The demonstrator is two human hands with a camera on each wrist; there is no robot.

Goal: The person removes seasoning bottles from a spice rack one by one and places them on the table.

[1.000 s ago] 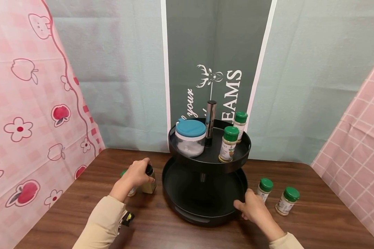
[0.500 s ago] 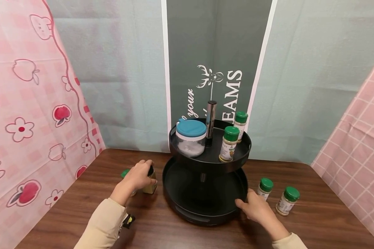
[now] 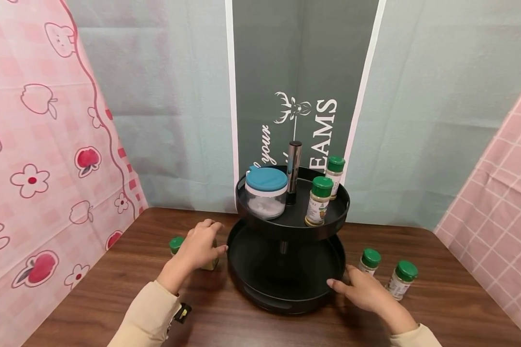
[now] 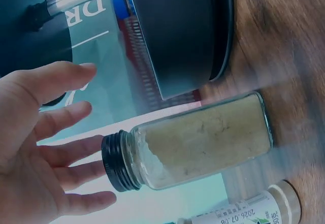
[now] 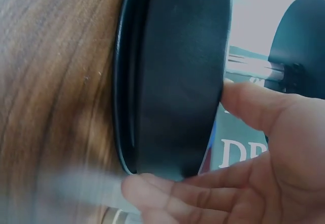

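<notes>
A two-tier black turntable tray [image 3: 286,306] stands in the middle of the table. My right hand [image 3: 366,291] holds its lower tier at the right side, thumb at the rim and fingers along the outer wall [image 5: 177,82]. On the other side my left hand [image 3: 199,246] is spread, its thumb near the lower tier's left rim. Beneath it a square glass jar [image 4: 203,137] of tan powder with a black lid stands on the table; the left fingertips are close to the lid [image 4: 119,160]. In the head view the left hand hides most of this jar.
The upper tier carries a blue-lidded clear jar [image 3: 266,195] and two green-capped spice bottles, one in front [image 3: 318,202]. More green-capped bottles stand on the table: one at left [image 3: 176,244], two at right, including the outermost bottle [image 3: 401,280]. Fabric hangs behind.
My left hand has let go of the black-lidded jar, its fingers spreading and lifting a little toward the tray. The right hand has shifted slightly right and stays at the lower tier.
</notes>
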